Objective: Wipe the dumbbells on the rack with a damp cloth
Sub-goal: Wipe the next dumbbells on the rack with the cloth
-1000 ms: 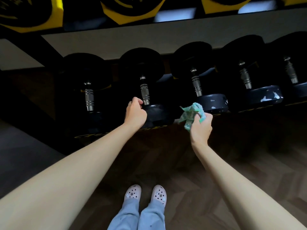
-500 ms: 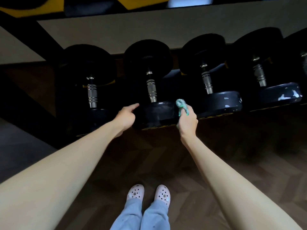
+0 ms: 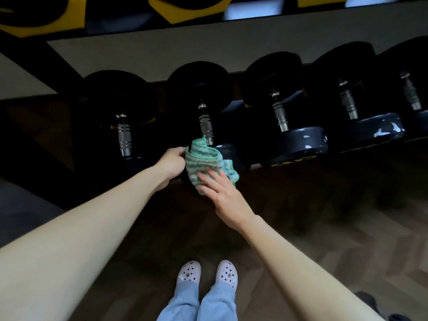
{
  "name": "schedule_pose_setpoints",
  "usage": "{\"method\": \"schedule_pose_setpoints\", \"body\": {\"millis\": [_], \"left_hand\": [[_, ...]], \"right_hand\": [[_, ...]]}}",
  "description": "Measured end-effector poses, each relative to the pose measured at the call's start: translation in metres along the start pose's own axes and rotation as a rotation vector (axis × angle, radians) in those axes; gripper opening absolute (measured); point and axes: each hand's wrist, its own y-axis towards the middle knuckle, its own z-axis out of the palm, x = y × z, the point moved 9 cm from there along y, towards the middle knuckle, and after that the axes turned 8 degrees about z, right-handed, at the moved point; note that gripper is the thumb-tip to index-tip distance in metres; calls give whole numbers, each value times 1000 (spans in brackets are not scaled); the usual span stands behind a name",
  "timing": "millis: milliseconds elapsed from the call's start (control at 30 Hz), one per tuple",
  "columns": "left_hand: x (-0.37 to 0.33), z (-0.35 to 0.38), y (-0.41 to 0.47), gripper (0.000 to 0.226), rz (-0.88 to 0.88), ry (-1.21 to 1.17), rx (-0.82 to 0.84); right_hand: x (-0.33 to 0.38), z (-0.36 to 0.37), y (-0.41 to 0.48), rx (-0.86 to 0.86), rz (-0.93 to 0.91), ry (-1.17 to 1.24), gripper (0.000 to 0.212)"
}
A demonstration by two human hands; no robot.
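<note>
Found cloth (image 3: 203, 162) no longer bunched in the right hand (image 3: 223, 196) as half a second prior but spread over the near head of the second dumbbell (image 3: 206, 126) from the left, right fingers laid flat and straight upon it, left hand (image 3: 172, 162) brought in from pointing to curl at the cloth's left edge, hold on cloth or head not determinable. Noted neighbouring dumbbells crowding both sides, left one (image 3: 124, 137) just beside the left hand, right one (image 3: 301, 144) near the cloth's loose end, upper tier of rack (image 3: 53, 66) overhanging. Logged bare wood floor (image 3: 324, 216) open between rack and pale clogs (image 3: 188, 273).
</note>
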Motion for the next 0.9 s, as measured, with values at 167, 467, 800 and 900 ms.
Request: {"method": "schedule_pose_setpoints", "body": {"millis": [167, 467, 800, 900], "left_hand": [[24, -12, 2, 53, -76, 25, -198], [43, -20, 1, 47, -151, -371, -318], [34, -24, -1, 51, -238, -679, -346], [27, -37, -2, 54, -220, -514, -336]], "right_hand": [[-66, -25, -28, -212, 492, 332, 60], [-162, -2, 6, -38, 1216, 843, 42], [-21, -24, 119, 392, 332, 234, 45], [6, -7, 121, 627, 227, 164, 42]]}}
